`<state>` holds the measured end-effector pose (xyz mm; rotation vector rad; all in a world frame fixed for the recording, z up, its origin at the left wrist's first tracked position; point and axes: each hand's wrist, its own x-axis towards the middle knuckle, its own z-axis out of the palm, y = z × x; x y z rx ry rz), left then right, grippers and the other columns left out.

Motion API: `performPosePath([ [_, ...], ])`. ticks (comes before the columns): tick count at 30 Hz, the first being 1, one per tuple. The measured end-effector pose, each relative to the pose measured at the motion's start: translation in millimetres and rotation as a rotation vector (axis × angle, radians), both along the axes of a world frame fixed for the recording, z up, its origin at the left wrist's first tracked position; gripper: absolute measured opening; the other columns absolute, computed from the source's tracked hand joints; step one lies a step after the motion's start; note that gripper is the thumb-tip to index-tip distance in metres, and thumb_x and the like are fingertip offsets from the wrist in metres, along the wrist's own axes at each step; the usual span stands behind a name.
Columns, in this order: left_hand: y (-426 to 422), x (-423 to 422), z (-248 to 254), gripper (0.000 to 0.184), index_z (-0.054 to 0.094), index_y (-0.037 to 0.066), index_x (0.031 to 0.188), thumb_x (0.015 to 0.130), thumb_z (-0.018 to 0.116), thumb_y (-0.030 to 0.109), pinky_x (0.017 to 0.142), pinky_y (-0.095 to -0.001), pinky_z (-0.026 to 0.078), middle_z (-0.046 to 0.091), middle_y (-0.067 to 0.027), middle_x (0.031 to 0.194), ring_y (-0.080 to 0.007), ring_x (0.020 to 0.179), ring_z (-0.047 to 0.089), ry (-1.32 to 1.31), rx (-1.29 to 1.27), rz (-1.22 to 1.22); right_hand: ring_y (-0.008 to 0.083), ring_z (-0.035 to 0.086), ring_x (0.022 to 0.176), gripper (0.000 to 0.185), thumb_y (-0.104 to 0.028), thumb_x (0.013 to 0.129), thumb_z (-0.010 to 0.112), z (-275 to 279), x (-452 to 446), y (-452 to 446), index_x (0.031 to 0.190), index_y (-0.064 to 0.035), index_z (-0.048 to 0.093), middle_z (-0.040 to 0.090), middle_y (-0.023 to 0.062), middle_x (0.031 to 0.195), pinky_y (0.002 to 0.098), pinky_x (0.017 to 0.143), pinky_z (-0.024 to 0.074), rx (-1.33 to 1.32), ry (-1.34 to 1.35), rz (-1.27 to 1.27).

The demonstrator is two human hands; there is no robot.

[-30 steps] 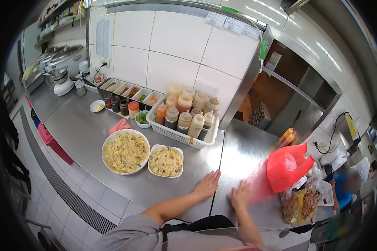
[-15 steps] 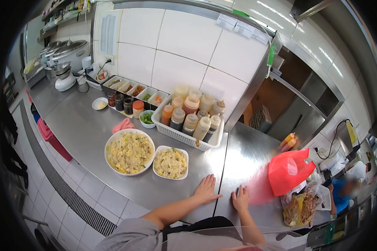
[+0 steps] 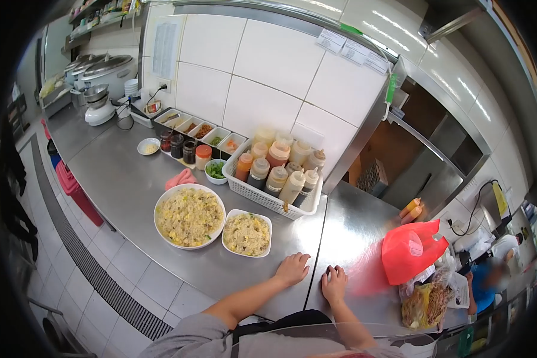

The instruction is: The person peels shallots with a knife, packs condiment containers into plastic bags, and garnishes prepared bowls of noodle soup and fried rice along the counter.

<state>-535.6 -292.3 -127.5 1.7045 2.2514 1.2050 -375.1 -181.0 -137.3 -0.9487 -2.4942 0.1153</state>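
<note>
My left hand (image 3: 292,269) rests on the steel counter (image 3: 262,292) with its fingers a little bent and nothing in them. Right of the counter's seam, my right hand (image 3: 334,283) also lies on the steel, empty, its fingers loosely curled and slightly apart. Nearest my left hand is a squarish white bowl (image 3: 269,243) of fried rice (image 3: 247,234). Beside it stands a larger round white bowl (image 3: 159,230), heaped with fried rice with egg bits. Neither hand touches a bowl.
Behind the bowls, a white basket (image 3: 253,194) holds several squeeze bottles. Left of it are a bowl of greens (image 3: 215,172), a pink cloth (image 3: 181,178), jars and topping trays (image 3: 212,138). At right sit a red plastic bag (image 3: 409,253) and a bagged food item (image 3: 423,304); a person in blue (image 3: 486,292) is beyond.
My left hand's fingers have gone from stretched flat to more bent. My right hand has shifted slightly towards me and left. The whole view has moved a little; the bowls stay put.
</note>
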Motion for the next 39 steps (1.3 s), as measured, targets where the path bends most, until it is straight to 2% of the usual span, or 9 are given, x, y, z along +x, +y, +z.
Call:
performPosePath([
  [4, -8.7, 1.8, 21.2, 0.05, 0.04, 0.011, 0.12, 0.074, 0.057, 0.023, 0.091, -0.0474, 0.031, 0.039, -0.0135, 0.122, -0.0315, 0.114, 0.035, 0.236, 0.24, 0.131, 0.0318, 0.04, 0.109, 0.036, -0.023, 0.075, 0.056, -3.2, -0.2, 1.0, 0.107, -0.0068, 0.052, 0.045, 0.0172, 0.113, 0.049, 0.09, 0.0283, 0.057, 0.03, 0.01],
  [8, -10.0, 3.1, 12.6, 0.057, 0.035, 0.013, 0.126, 0.075, 0.056, 0.026, 0.095, -0.0539, 0.02, 0.025, -0.0131, 0.133, -0.034, 0.122, 0.023, 0.28, 0.208, 0.113, 0.0318, 0.04, 0.11, 0.036, -0.024, 0.075, 0.056, -0.9, -0.6, -1.0, 0.106, -0.007, 0.053, 0.044, 0.0172, 0.113, 0.0486, 0.091, 0.0276, 0.037, 0.04, 0.005],
  [11, -7.1, 3.4, 13.7, 0.045, 0.044, 0.011, 0.116, 0.075, 0.055, 0.027, 0.097, -0.0551, 0.018, 0.023, -0.0146, 0.134, -0.0347, 0.124, 0.02, 0.298, 0.163, 0.142, 0.0318, 0.04, 0.11, 0.036, -0.024, 0.074, 0.056, -1.8, 0.2, -0.2, 0.106, -0.0077, 0.053, 0.044, 0.0173, 0.114, 0.0493, 0.091, 0.028, 0.042, 0.036, 0.003],
  [13, -3.8, 0.2, 14.8, 0.03, 0.053, 0.008, 0.099, 0.076, 0.055, 0.027, 0.099, -0.0542, 0.014, 0.021, -0.016, 0.136, -0.035, 0.126, 0.016, 0.25, -0.135, 0.046, 0.0318, 0.04, 0.11, 0.036, -0.025, 0.074, 0.056, -1.6, -0.9, -1.6, 0.106, -0.008, 0.053, 0.044, 0.0174, 0.114, 0.0499, 0.09, 0.0282, 0.041, 0.033, -0.009],
  [16, 1.2, -0.5, 7.7, 0.023, 0.055, 0.006, 0.086, 0.076, 0.055, 0.027, 0.1, -0.0536, 0.013, 0.022, -0.0171, 0.136, -0.0351, 0.128, 0.014, 0.227, -0.055, 0.059, 0.0313, 0.045, 0.102, 0.033, -0.02, 0.073, 0.058, 2.4, 0.2, -2.4, 0.102, -0.0051, 0.055, 0.047, 0.0172, 0.107, 0.0416, 0.085, 0.0341, 0.176, 0.019, -0.011],
  [21, 2.3, -0.9, 7.1, 0.024, 0.056, 0.006, 0.086, 0.075, 0.056, 0.028, 0.1, -0.0531, 0.014, 0.025, -0.0176, 0.134, -0.0352, 0.127, 0.015, 0.242, -0.056, 0.075, 0.0326, 0.044, 0.102, 0.03, -0.009, 0.071, 0.06, 19.7, 21.5, 22.2, 0.1, -0.0037, 0.055, 0.047, 0.0174, 0.11, 0.0403, 0.086, 0.0372, 0.023, 0.271, 0.038],
  [28, 1.1, 4.2, 11.6, 0.03, 0.056, 0.005, 0.093, 0.076, 0.054, 0.03, 0.1, -0.0514, 0.016, 0.028, -0.0183, 0.133, -0.0344, 0.125, 0.019, 0.259, -0.121, 0.109, 0.0288, 0.05, 0.065, 0.011, -0.005, 0.075, 0.053, 156.7, 94.4, 89.8, 0.067, 0.0018, 0.052, 0.051, 0.0157, 0.067, 0.0385, 0.063, 0.0389, 0.212, 0.402, 0.033],
  [37, 14.4, 20.4, 16.6, 0.017, 0.056, 0.006, 0.075, 0.064, 0.059, 0.017, 0.092, -0.0493, 0.026, 0.048, -0.0195, 0.108, -0.0357, 0.107, 0.04, 0.405, 0.083, 0.253, 0.035, 0.056, 0.068, 0.022, -0.022, 0.081, 0.051, 291.1, 260.1, 282.0, 0.081, -0.0011, 0.059, 0.059, 0.0175, 0.077, 0.0413, 0.06, 0.0433, 0.701, 0.265, -0.194],
  [39, 21.2, 23.6, 8.4, 0.017, 0.056, 0.007, 0.078, 0.066, 0.059, 0.018, 0.094, -0.0484, 0.025, 0.046, -0.0185, 0.112, -0.0358, 0.109, 0.038, 0.485, 0.042, 0.329, 0.033, 0.057, 0.067, 0.018, -0.02, 0.08, 0.054, 324.8, 304.5, 306.6, 0.081, -0.0025, 0.06, 0.06, 0.0153, 0.072, 0.0373, 0.059, 0.0442, 0.52, 0.32, -0.267],
])
